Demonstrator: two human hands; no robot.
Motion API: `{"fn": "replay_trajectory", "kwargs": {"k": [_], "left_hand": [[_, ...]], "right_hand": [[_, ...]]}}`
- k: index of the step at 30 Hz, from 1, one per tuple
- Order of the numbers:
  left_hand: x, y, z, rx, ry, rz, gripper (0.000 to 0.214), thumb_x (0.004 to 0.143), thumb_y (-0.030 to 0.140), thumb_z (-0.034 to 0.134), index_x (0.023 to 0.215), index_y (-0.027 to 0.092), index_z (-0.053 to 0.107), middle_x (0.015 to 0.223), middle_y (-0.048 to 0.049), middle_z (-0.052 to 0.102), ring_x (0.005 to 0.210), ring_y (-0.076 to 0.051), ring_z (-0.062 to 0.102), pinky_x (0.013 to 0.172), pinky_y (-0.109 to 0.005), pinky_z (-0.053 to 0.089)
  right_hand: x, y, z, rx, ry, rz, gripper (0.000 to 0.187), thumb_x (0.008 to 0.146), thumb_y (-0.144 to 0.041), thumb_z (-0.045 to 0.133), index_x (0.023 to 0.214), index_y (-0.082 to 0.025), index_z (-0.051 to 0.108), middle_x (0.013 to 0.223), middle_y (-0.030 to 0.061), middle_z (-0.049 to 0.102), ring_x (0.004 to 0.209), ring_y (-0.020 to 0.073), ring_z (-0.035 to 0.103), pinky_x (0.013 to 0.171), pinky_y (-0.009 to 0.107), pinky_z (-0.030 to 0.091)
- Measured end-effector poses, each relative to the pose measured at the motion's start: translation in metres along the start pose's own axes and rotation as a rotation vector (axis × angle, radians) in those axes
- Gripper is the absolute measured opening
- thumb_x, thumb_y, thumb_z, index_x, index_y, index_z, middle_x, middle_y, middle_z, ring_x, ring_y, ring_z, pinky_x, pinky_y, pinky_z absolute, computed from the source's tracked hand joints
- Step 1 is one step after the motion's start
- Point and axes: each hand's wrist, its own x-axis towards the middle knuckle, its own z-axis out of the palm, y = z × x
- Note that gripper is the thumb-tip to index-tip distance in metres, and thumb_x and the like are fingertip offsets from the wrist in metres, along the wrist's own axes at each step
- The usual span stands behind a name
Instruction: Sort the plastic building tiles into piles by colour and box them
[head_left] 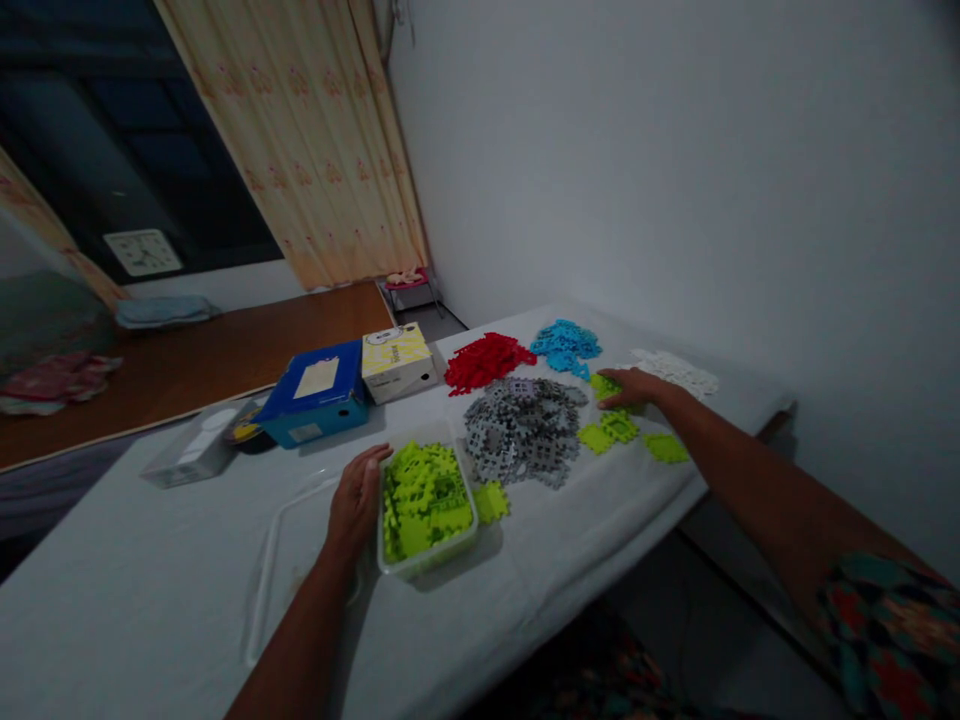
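A clear plastic tub (431, 562) full of lime green puzzle tiles (424, 497) stands on the white table. My left hand (356, 500) rests against the tub's left side, fingers curved along its wall. My right hand (634, 386) reaches far across and lies over a green tile (602, 385), fingers flat and pressing down on it. More loose green tiles (609, 431) lie just nearer than that hand, with one (491, 501) beside the tub.
Piles of grey tiles (521, 428), red tiles (486, 361), blue tiles (566, 345) and white tiles (675, 370) lie on the table (150, 600). A clear lid (285, 560), a blue box (319, 393), a yellow-white box (396, 362) and a clear container (195, 445) sit to the left.
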Motion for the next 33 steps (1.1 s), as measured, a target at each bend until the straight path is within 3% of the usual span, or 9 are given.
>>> {"fn": "replay_trajectory", "kwargs": {"k": [5, 10, 18, 24, 29, 33], "left_hand": [[0.001, -0.001, -0.001, 0.015, -0.004, 0.002, 0.054, 0.097, 0.057, 0.032, 0.110, 0.020, 0.069, 0.121, -0.0103, 0.067, 0.119, -0.026, 0.059, 0.107, -0.048, 0.043], [0.000, 0.003, -0.001, -0.008, 0.010, -0.012, 0.052, 0.097, 0.056, 0.033, 0.110, 0.020, 0.069, 0.123, -0.0101, 0.067, 0.120, -0.026, 0.059, 0.108, -0.048, 0.042], [0.001, -0.004, 0.000, -0.017, 0.007, 0.004, 0.054, 0.096, 0.058, 0.033, 0.109, 0.021, 0.069, 0.121, -0.0101, 0.068, 0.119, -0.026, 0.059, 0.108, -0.049, 0.042], [0.000, 0.000, 0.000, -0.018, 0.012, -0.006, 0.055, 0.097, 0.057, 0.032, 0.110, 0.020, 0.069, 0.122, -0.0112, 0.067, 0.119, -0.026, 0.059, 0.109, -0.049, 0.042], [0.000, 0.003, -0.001, -0.034, 0.013, 0.000, 0.054, 0.097, 0.058, 0.033, 0.110, 0.019, 0.069, 0.120, -0.0122, 0.067, 0.118, -0.026, 0.059, 0.108, -0.050, 0.042], [-0.001, 0.004, 0.000, -0.050, 0.026, -0.011, 0.053, 0.097, 0.057, 0.033, 0.109, 0.020, 0.069, 0.118, -0.0119, 0.068, 0.116, -0.026, 0.060, 0.108, -0.049, 0.043]], "right_hand": [[0.006, -0.004, -0.004, -0.061, -0.015, -0.023, 0.089, 0.072, -0.048, 0.070, 0.151, -0.021, 0.039, 0.141, 0.0152, 0.055, 0.124, 0.0326, 0.056, 0.100, 0.043, 0.045], [0.002, -0.025, -0.002, -0.233, -0.011, -0.004, 0.086, 0.069, -0.039, 0.069, 0.148, -0.022, 0.042, 0.144, 0.0166, 0.051, 0.124, 0.0385, 0.053, 0.093, 0.049, 0.048], [-0.006, -0.039, -0.003, -0.315, 0.055, 0.019, 0.050, 0.085, -0.036, 0.052, 0.131, -0.018, 0.058, 0.126, 0.0216, 0.062, 0.110, 0.0365, 0.062, 0.082, 0.049, 0.051], [-0.003, -0.039, -0.011, -0.361, 0.039, 0.017, 0.044, 0.087, -0.040, 0.053, 0.122, -0.017, 0.065, 0.121, 0.0222, 0.065, 0.109, 0.0356, 0.063, 0.085, 0.048, 0.051], [0.000, -0.045, -0.014, -0.391, 0.041, -0.005, 0.036, 0.081, -0.031, 0.061, 0.111, -0.016, 0.071, 0.118, 0.0231, 0.067, 0.112, 0.0374, 0.062, 0.090, 0.047, 0.049], [-0.001, -0.042, -0.014, -0.376, 0.039, 0.003, 0.039, 0.079, -0.026, 0.060, 0.116, -0.018, 0.070, 0.117, 0.0227, 0.067, 0.111, 0.0385, 0.062, 0.088, 0.050, 0.050]]}}
